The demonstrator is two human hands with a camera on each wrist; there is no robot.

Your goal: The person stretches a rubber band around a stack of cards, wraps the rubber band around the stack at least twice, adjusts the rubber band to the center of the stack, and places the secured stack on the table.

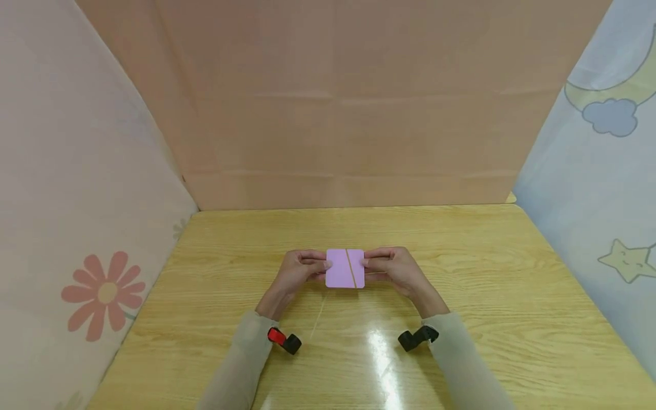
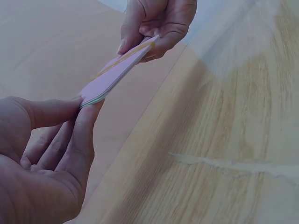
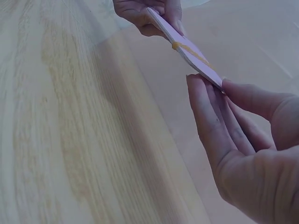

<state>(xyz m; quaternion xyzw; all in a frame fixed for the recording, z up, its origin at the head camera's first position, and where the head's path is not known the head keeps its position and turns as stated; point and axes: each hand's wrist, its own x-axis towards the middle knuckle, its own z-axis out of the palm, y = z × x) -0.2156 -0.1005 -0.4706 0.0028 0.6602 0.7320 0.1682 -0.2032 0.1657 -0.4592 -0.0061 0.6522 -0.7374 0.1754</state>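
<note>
A thin stack of pink square cards [image 1: 338, 273] with rounded corners is held up over the table between both hands. A tan rubber band [image 1: 351, 267] runs slantwise around it, nearer the right side. My left hand [image 1: 299, 272] pinches the left edge, thumb on the pink face and fingers behind. The opposite edge is pinched the same way by my right hand [image 1: 397, 270]. In the left wrist view, the stack [image 2: 112, 77] shows several thin layers along its edge. From the right wrist, the rubber band [image 3: 189, 50] is seen wrapping over the side.
The wood-grain table [image 1: 512, 296] spreads beneath the hands, with a glare patch near the front. A tan paper backdrop [image 1: 333, 114] stands along its far edge. Printed cloth walls rise at the left [image 1: 61, 171] and right [image 1: 589, 171]. Both wrists wear small black camera mounts.
</note>
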